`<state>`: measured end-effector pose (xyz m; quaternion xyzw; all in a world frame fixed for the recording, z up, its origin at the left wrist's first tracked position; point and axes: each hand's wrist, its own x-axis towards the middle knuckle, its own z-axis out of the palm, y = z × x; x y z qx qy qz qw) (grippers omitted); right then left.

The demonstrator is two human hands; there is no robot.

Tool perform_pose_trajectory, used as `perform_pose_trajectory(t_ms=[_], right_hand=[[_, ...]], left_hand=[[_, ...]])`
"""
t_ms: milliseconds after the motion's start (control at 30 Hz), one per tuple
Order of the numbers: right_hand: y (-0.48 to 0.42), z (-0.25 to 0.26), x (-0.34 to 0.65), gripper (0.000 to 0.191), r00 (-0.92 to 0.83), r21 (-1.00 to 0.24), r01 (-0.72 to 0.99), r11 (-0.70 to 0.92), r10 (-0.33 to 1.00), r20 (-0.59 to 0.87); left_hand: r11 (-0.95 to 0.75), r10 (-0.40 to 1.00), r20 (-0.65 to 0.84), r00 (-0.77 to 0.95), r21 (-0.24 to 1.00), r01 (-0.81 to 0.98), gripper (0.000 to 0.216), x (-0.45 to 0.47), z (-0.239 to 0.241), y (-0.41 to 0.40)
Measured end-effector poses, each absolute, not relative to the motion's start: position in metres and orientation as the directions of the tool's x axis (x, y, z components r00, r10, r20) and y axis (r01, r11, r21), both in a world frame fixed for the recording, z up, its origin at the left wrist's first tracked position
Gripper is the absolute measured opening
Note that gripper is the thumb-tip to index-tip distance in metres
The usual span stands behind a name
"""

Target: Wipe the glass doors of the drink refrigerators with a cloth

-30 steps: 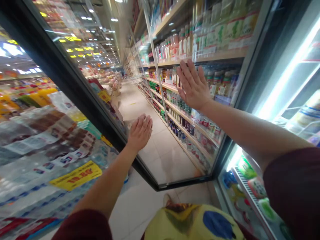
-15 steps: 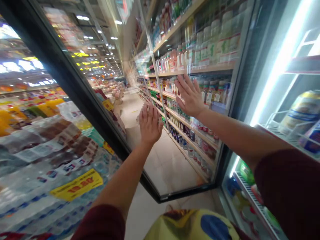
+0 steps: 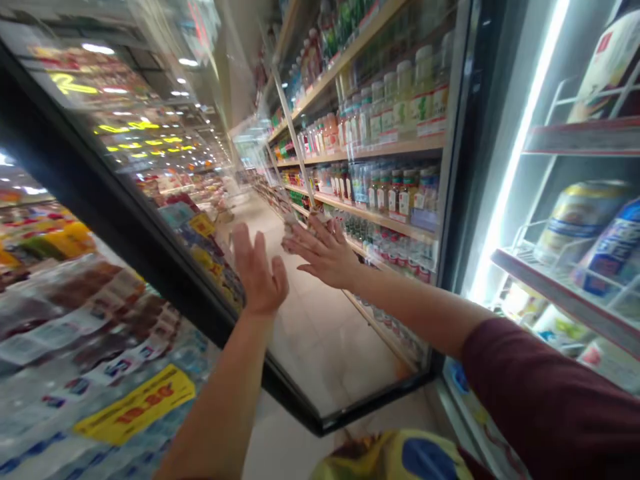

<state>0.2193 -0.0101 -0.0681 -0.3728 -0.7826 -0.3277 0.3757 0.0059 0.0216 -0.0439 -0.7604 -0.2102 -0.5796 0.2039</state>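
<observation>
A glass door with a black frame stands swung open in front of me. My left hand is raised at the glass, slightly blurred, fingers apart and nothing in it. Just to its right, my right hand reaches across with its fingers stretched flat toward the pane. Something pale and crumpled shows at the right fingertips; I cannot tell whether it is a wipe or a reflection. How firmly either palm touches the glass is unclear.
On the right is a lit cooler with wire shelves bearing cans. Shelves of bottles show through or in the glass. Packed bottles with a yellow price sign stand at left. Yellow patterned fabric shows below.
My right hand has moved left and down across the glass, close to my left hand. My left hand has shifted left and slightly down, its fingers now spread. The view has turned somewhat right.
</observation>
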Motion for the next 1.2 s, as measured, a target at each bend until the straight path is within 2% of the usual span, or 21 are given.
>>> perform_pose_trajectory(t_ms=[133, 233, 300, 367, 433, 467, 533, 600, 667, 733, 867, 933, 1033, 1133, 1200], right_hand=[[-0.02, -0.063, 0.225, 0.057, -0.473, 0.275, 0.831, 0.483, 0.355, 0.806], [-0.024, -0.034, 0.263, 0.055, -0.495, 0.327, 0.838, 0.437, 0.359, 0.791], [-0.022, -0.011, 0.301, 0.056, -0.317, 0.21, 0.926, 0.314, 0.343, 0.884], [-0.019, 0.001, 0.338, 0.057, -0.045, -0.006, 0.984, 0.179, 0.276, 0.96], [-0.016, -0.008, 0.361, 0.06, 0.161, -0.186, 0.976, 0.115, 0.198, 0.967], [-0.017, -0.022, 0.366, 0.062, 0.218, -0.238, 0.965, 0.106, 0.176, 0.96], [-0.02, -0.061, 0.366, 0.063, 0.246, -0.27, 0.957, 0.109, 0.196, 0.949], [-0.026, -0.101, 0.359, 0.063, 0.207, -0.253, 0.959, 0.129, 0.293, 0.933], [-0.031, -0.12, 0.357, 0.061, 0.152, -0.215, 0.967, 0.137, 0.369, 0.917], [-0.03, -0.11, 0.366, 0.062, 0.167, -0.22, 0.969, 0.116, 0.356, 0.919], [-0.019, -0.053, 0.394, 0.068, 0.298, -0.32, 0.945, 0.063, 0.229, 0.926], [-0.017, -0.05, 0.4, 0.069, 0.314, -0.331, 0.942, 0.06, 0.201, 0.928], [-0.022, -0.103, 0.393, 0.069, 0.311, -0.326, 0.944, 0.056, 0.186, 0.932], [-0.031, -0.175, 0.384, 0.068, 0.314, -0.345, 0.934, 0.097, 0.239, 0.919], [-0.03, -0.193, 0.388, 0.067, 0.307, -0.342, 0.933, 0.109, 0.252, 0.918]], left_hand=[[-0.57, 0.172, 0.956, 0.236, -0.099, 0.815, 0.071, -0.028, -0.041, 0.02], [-0.513, 0.24, 0.94, 0.244, -0.091, 0.854, 0.069, -0.023, -0.04, 0.013], [-0.522, 0.26, 0.939, 0.226, -0.06, 0.851, 0.069, -0.018, -0.04, 0.009], [-0.534, 0.277, 0.937, 0.214, -0.035, 0.845, 0.07, -0.015, -0.04, 0.009], [-0.544, 0.291, 0.932, 0.215, -0.024, 0.839, 0.071, -0.016, -0.04, 0.01], [-0.541, 0.288, 0.933, 0.215, -0.027, 0.841, 0.072, -0.016, -0.04, 0.011], [-0.527, 0.277, 0.936, 0.216, -0.04, 0.849, 0.072, -0.017, -0.041, 0.012], [-0.508, 0.269, 0.941, 0.207, -0.044, 0.86, 0.07, -0.016, -0.041, 0.013], [-0.509, 0.271, 0.94, 0.207, -0.042, 0.86, 0.069, -0.015, -0.041, 0.013], [-0.518, 0.266, 0.941, 0.21, -0.044, 0.854, 0.069, -0.014, -0.041, 0.013], [-0.529, 0.263, 0.946, 0.19, -0.023, 0.848, 0.069, -0.016, -0.041, 0.015], [-0.529, 0.279, 0.941, 0.19, -0.014, 0.849, 0.07, -0.016, -0.041, 0.015], [-0.515, 0.276, 0.94, 0.2, -0.031, 0.856, 0.07, -0.016, -0.042, 0.016], [-0.508, 0.243, 0.949, 0.199, -0.051, 0.86, 0.07, -0.014, -0.044, 0.016], [-0.505, 0.218, 0.955, 0.202, -0.067, 0.861, 0.069, -0.014, -0.045, 0.016]])
